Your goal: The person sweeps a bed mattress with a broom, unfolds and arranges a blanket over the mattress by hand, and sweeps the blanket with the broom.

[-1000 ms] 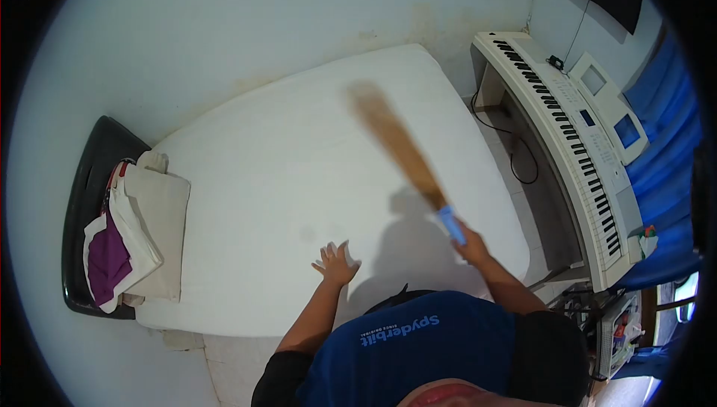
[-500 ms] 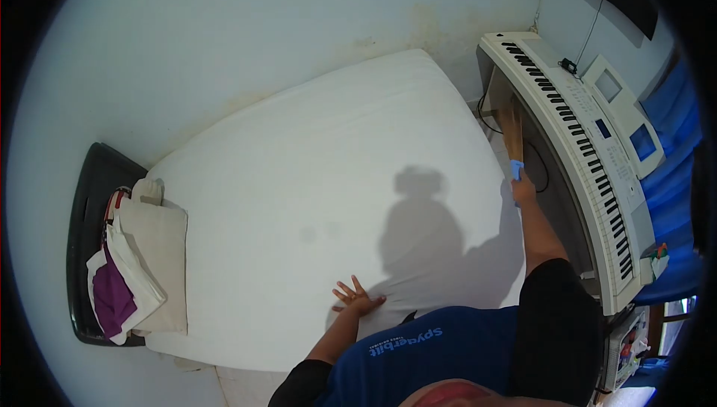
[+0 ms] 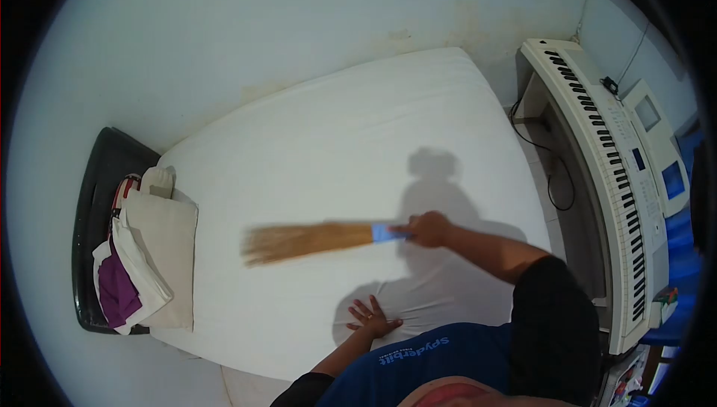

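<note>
My right hand (image 3: 428,228) is closed round the blue handle of a bristle broom (image 3: 321,240). The broom points left across the middle of the white bed (image 3: 321,160), its bristle tip blurred; whether it touches the sheet I cannot tell. Nearer my body, my left hand (image 3: 375,322) rests on the sheet with its fingers spread, and creases run out beside it.
Against the dark headboard (image 3: 93,258) at the left lie a beige pillow (image 3: 168,250) and a purple and white cloth (image 3: 118,291). A white keyboard (image 3: 609,160) stands right of the bed, with a black cable (image 3: 551,154) hanging below it.
My right hand has swung the broom from beside the keyboard back left over the bed. My left hand stays on the sheet, and the view has shifted slightly.
</note>
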A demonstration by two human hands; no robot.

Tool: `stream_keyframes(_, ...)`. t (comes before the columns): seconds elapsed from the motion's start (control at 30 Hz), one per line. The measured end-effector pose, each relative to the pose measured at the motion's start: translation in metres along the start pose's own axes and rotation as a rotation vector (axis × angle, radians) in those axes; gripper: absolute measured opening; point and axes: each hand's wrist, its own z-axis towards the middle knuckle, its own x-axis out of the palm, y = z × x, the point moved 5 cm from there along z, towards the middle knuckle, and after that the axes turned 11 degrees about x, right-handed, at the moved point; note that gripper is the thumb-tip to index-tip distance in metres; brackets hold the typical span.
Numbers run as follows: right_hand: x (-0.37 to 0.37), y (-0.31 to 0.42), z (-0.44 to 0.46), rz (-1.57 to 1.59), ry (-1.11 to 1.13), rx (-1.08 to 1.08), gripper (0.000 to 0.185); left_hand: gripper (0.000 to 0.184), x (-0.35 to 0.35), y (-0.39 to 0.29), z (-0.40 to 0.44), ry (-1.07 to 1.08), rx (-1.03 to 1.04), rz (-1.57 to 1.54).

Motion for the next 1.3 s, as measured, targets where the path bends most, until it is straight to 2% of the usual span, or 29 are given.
stream_keyframes(0.07,-0.004,-0.061,0.019,-0.024,-0.073,0.142,0.046,0.111,-0.003,0.003,0.002,0.013,0.008,-0.008)
stream_keyframes(0.1,0.015,-0.125,0.035,0.005,-0.073,0.291,0.048,0.111,-0.003,0.003,0.003,0.011,0.012,-0.015)
stream_keyframes(0.13,0.032,-0.207,0.041,0.066,-0.223,0.469,0.046,0.111,-0.002,0.002,0.003,0.01,0.019,-0.024)
stream_keyframes(0.17,0.002,-0.243,0.018,0.087,-0.166,0.83,0.04,0.111,0.0,0.0,0.004,0.007,0.028,-0.032)
stream_keyframes(0.2,-0.028,-0.263,-0.007,0.066,-0.319,0.935,0.039,0.111,0.001,-0.001,0.005,0.007,0.03,-0.039)
stream_keyframes(0.23,-0.029,-0.312,-0.021,0.023,-0.386,1.039,0.043,0.111,0.001,-0.001,0.006,0.013,0.029,-0.036)
stream_keyframes(0.3,-0.042,-0.365,-0.045,0.233,-0.594,1.314,0.049,0.111,0.001,0.0,0.006,0.028,0.026,-0.026)
stream_keyframes(0.33,-0.038,-0.376,-0.047,0.229,-0.593,1.319,0.049,0.111,0.001,-0.001,0.007,0.032,0.03,-0.024)
stream_keyframes(0.4,-0.021,-0.39,-0.047,0.333,-0.778,1.246,0.051,0.11,0.002,0.001,0.007,0.014,0.032,-0.04)
stream_keyframes(0.47,-0.03,-0.359,-0.043,0.341,-0.802,1.142,0.055,0.11,0.001,-0.002,0.009,-0.002,0.04,-0.045)
stream_keyframes(0.5,-0.038,-0.302,-0.034,0.301,-0.727,1.086,0.057,0.11,0.001,-0.001,0.009,-0.003,0.038,-0.048)
stream_keyframes(0.53,-0.042,-0.254,-0.025,0.426,-0.691,0.961,0.056,0.11,0.002,0.0,0.009,-0.004,0.036,-0.048)
stream_keyframes(0.57,-0.035,-0.217,-0.01,0.363,-0.634,0.85,0.055,0.11,0.002,0.001,0.008,-0.003,0.032,-0.048)
stream_keyframes(0.63,-0.009,-0.147,0.017,0.355,-0.447,0.521,0.052,0.109,0.004,0.003,0.009,-0.007,0.027,-0.024)
stream_keyframes(0.67,-0.005,-0.104,0.019,0.385,-0.437,0.299,0.051,0.109,0.005,0.004,0.01,-0.017,0.02,-0.014)
stream_keyframes(0.77,-0.003,-0.005,0.009,0.121,-0.066,0.097,0.049,0.109,0.007,0.004,0.008,-0.023,0.014,-0.003)
stream_keyframes(0.8,-0.002,-0.002,0.003,0.12,-0.071,0.1,0.049,0.109,0.007,0.004,0.008,-0.021,0.011,-0.008)
stream_keyframes(0.9,0.01,0.004,-0.008,0.006,0.106,0.016,0.047,0.11,0.001,0.003,0.009,-0.026,0.013,-0.012)
stream_keyframes(0.97,0.017,-0.061,-0.015,0.064,-0.044,0.186,0.047,0.11,0.002,0.001,0.006,-0.026,0.022,-0.019)
stream_keyframes(1.0,0.03,-0.112,-0.022,0.032,-0.018,0.418,0.045,0.11,0.004,-0.001,0.005,-0.024,0.026,-0.028)
stream_keyframes(1.03,0.073,-0.197,-0.034,0.157,-0.277,0.454,0.045,0.111,0.005,-0.002,0.004,-0.017,0.022,-0.028)
stream_keyframes(1.07,0.049,-0.225,-0.072,0.136,-0.266,0.766,0.045,0.111,0.003,-0.001,0.003,-0.015,0.019,-0.019)
stream_keyframes(1.13,0.009,-0.263,-0.141,0.134,-0.43,1.166,0.043,0.111,-0.004,-0.002,0.007,-0.034,0.027,0.008)
stream_keyframes(1.2,0.019,-0.316,-0.181,0.415,-0.533,1.306,0.047,0.111,-0.003,0.0,0.009,-0.036,0.04,0.014)
stream_keyframes(1.3,0.045,-0.335,-0.232,0.565,-0.589,1.303,0.048,0.112,-0.001,0.002,0.004,-0.041,0.058,0.035)
